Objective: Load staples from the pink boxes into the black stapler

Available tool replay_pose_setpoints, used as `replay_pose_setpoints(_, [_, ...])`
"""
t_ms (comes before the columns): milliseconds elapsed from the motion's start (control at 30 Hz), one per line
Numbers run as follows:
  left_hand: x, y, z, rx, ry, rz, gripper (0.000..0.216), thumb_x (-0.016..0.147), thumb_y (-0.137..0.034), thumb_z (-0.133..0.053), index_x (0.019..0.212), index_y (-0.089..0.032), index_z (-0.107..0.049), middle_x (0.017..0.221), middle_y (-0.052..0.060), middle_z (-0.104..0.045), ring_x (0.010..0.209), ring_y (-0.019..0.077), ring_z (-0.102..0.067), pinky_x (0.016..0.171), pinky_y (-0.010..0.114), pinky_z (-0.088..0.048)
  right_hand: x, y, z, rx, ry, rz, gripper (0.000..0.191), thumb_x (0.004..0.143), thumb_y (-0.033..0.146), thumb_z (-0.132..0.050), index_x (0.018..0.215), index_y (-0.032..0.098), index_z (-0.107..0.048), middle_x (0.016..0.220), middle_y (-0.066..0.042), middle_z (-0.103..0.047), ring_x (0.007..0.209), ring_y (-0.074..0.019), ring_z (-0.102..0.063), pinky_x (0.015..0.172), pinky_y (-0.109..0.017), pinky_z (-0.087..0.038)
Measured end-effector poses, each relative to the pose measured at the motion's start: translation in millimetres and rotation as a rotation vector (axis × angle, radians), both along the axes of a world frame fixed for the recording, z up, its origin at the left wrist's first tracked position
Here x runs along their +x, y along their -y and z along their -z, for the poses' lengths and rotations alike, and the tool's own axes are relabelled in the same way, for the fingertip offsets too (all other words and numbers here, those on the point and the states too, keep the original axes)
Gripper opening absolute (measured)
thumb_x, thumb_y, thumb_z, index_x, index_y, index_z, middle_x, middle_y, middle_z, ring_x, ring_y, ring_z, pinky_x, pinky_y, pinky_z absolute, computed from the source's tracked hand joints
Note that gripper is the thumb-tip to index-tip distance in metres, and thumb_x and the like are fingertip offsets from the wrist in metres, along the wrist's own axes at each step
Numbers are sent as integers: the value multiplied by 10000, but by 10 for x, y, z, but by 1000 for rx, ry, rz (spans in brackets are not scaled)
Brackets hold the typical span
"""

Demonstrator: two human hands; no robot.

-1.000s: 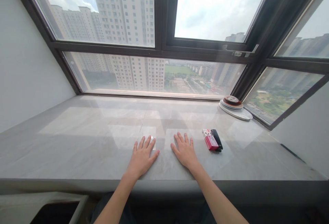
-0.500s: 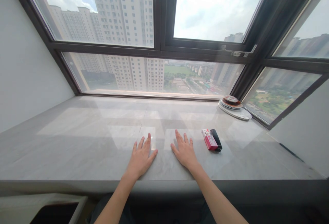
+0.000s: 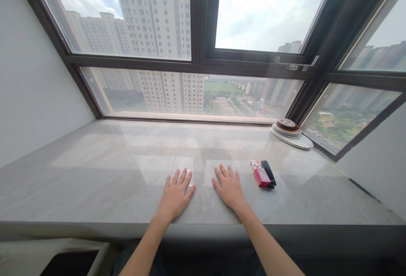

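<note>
My left hand (image 3: 176,194) lies palm down on the pale marble-look windowsill (image 3: 95,183), fingers spread, holding nothing. To its right, my right hand (image 3: 229,186) rests the same way, open on the stone with a gap between the two hands. Nearest to the right hand is a small pink and white box (image 3: 260,175), a short way off to its right. A black stapler (image 3: 268,173) lies against the box's right side. Neither hand touches them.
A stack of round plates (image 3: 288,129) stands in the back right corner by the glass. Dark window frames (image 3: 177,64) close off the back and right. A white wall (image 3: 28,77) bounds the left. The sill's front edge (image 3: 203,224) runs below my wrists.
The fingers of both hands have shifted slightly and now lie flatter on the sill. The camera view has moved a little. The box and stapler stay in place.
</note>
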State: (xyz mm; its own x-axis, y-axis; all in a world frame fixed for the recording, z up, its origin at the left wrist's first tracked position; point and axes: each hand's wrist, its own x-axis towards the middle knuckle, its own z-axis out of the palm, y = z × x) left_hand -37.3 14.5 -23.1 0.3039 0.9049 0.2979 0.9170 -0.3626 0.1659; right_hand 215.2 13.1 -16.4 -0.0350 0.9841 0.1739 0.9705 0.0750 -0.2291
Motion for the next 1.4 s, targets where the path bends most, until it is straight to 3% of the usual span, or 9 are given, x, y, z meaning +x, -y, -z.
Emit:
replay_pose_setpoints(367, [41,23,-53,-15,28,-12,676,1005,-564,-366,1615,-335,-185,1670,32,-231,1561,304,-106,1235,573,-107,8,4,6,-2,-5,-3,637,1035,523,-293,1629,336,-158,1685,10,-174,1553,-312,-51,1215,-554,-49])
replay_pose_setpoints(633, [32,6,-14,-23,0,-14,624,999,-592,-348,1581,-372,-295,1670,3,-232,1553,319,-143,1233,583,-100,-8,5,1,-10,-21,1,575,1028,516,-345,1579,352,-336,1678,-5,-204,1550,-325,-76,1207,-580,-46])
replay_pose_setpoints(767, [24,3,-12,-16,-3,-12,624,1001,-595,-344,1579,-365,-302,1669,5,-237,1552,319,-144,1232,581,-105,-28,35,-82,41,-163,-23,550,994,497,-446,1514,319,-471,1628,-38,-342,1520,-343,-201,1204,-585,-114])
replay_pose_setpoints(867, [20,-3,-10,-20,2,-9,622,1002,-595,-338,1578,-362,-304,1669,2,-234,1552,314,-147,1233,574,-118,292,63,-311,34,-452,-76,520,980,524,-453,1407,268,-605,1414,-94,-608,1315,-314,-520,1104,-493,-372])
replay_pose_setpoints(933, [22,-9,-9,-26,5,-7,635,1000,-599,-337,1582,-347,-298,1670,5,-232,1554,309,-143,1235,568,-120,759,71,-501,117,-639,-4,565,979,577,-417,1389,244,-620,1197,-110,-720,1035,-266,-668,896,-391,-510])
replay_pose_setpoints(1033, [32,-20,-11,-30,0,-10,647,997,-600,-340,1580,-320,-310,1670,15,-231,1554,312,-139,1237,569,-113,1645,73,-672,315,-594,366,622,936,632,-455,1342,204,-651,981,-122,-736,839,-238,-674,792,-356,-501])
replay_pose_setpoints(1133, [43,-28,-14,-36,7,-18,633,997,-584,-352,1571,-318,-330,1664,22,-252,1551,318,-149,1235,575,-109,2284,89,-612,127,-504,500,631,915,624,-489,1322,174,-663,907,-150,-733,806,-259,-674,812,-398,-481])
replay_pose_setpoints(1233, [46,-34,-12,-39,26,-16,631,993,-576,-366,1569,-323,-330,1659,25,-270,1552,321,-146,1234,581,-103,2385,102,-456,-31,-536,379,580,915,599,-484,1258,181,-693,918,-136,-743,792,-262,-665,821,-404,-483])
replay_pose_setpoints(1400, [51,-33,-5,-31,30,-14,630,997,-572,-357,1569,-310,-328,1659,31,-270,1549,321,-156,1237,573,-93,1872,103,-353,-79,-555,189,523,923,602,-425,872,189,-741,831,-87,-736,785,-255,-633,764,-358,-492])
